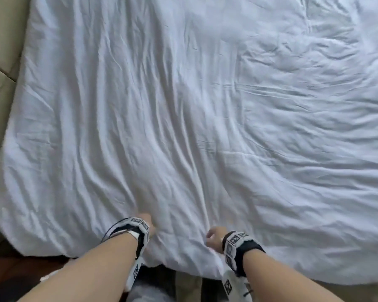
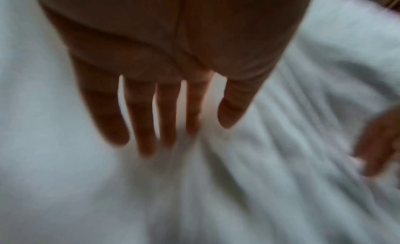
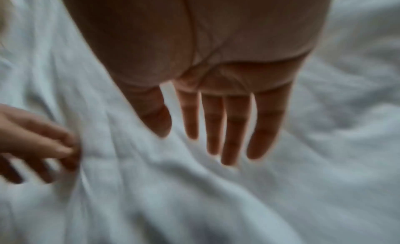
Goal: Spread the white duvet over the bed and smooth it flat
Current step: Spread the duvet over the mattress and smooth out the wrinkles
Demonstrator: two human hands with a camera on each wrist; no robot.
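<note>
The white duvet (image 1: 183, 105) lies spread over the bed, creased with long wrinkles running away from me. Both hands are at its near edge. My left hand (image 1: 147, 223) has its fingers straight and slightly spread, with the fingertips (image 2: 149, 148) down on the cloth. My right hand (image 1: 213, 237) is a short way to its right, and its straight fingers (image 3: 229, 155) are over the duvet (image 3: 216, 205), holding nothing. Each wrist view is blurred and also shows the other hand: the right hand (image 2: 378, 148) and the left hand (image 3: 39, 145). The near hem hangs unevenly over the bed's edge.
A beige padded surface (image 1: 0, 62) runs along the duvet's left side. Dark floor (image 1: 20, 269) shows at the lower left. My legs (image 1: 188, 286) stand against the bed's near edge. The right part of the duvet (image 1: 314, 62) is more crumpled.
</note>
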